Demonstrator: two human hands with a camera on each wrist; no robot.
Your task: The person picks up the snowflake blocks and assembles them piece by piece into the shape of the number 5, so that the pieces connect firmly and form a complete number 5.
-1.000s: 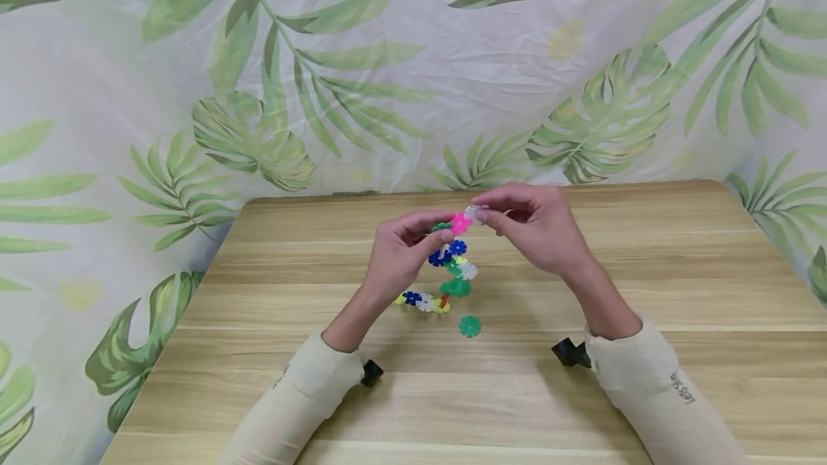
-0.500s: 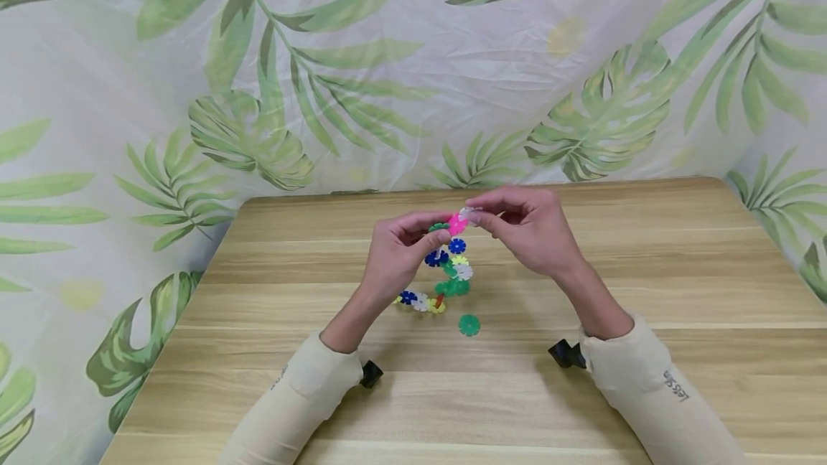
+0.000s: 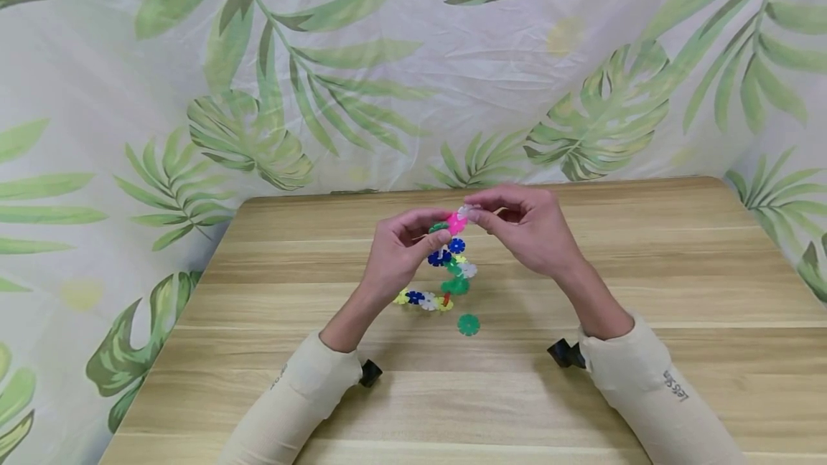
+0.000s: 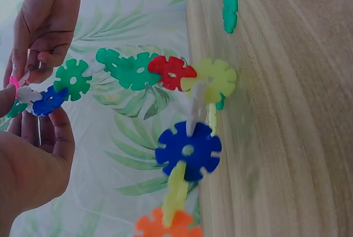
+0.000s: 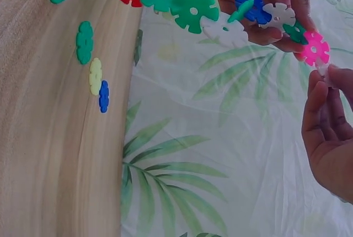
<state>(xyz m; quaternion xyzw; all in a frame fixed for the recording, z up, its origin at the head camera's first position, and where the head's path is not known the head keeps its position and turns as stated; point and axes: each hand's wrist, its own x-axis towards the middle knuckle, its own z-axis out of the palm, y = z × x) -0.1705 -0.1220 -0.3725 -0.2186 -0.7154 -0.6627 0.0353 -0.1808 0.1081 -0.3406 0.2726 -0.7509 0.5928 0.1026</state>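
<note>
My left hand (image 3: 400,250) pinches a chain of interlocking plastic snowflake discs near its upper end, by the pink disc (image 5: 315,48) and a dark green one (image 5: 295,32). My right hand (image 3: 533,232) pinches a white snowflake disc (image 5: 324,73) between thumb and fingers, against the pink disc's edge. The fingertips partly cover that joint. From the left hand the chain hangs down through blue, white, green, red (image 4: 172,74) and yellow (image 4: 212,80) discs. Its lower stretch swings left past a blue disc (image 4: 188,151) to an orange one (image 4: 168,225).
A loose green disc (image 3: 469,324) lies on the wooden table (image 3: 491,407) in front of the chain. Farther back, loose green (image 5: 84,43), yellow (image 5: 95,76) and blue (image 5: 104,96) discs lie on the tabletop. A leaf-patterned cloth (image 3: 362,92) hangs behind the table.
Both hands have shifted very slightly left, and the white disc is a little closer over the pink one. The hanging chain sways slightly. Both grips stay the same.
</note>
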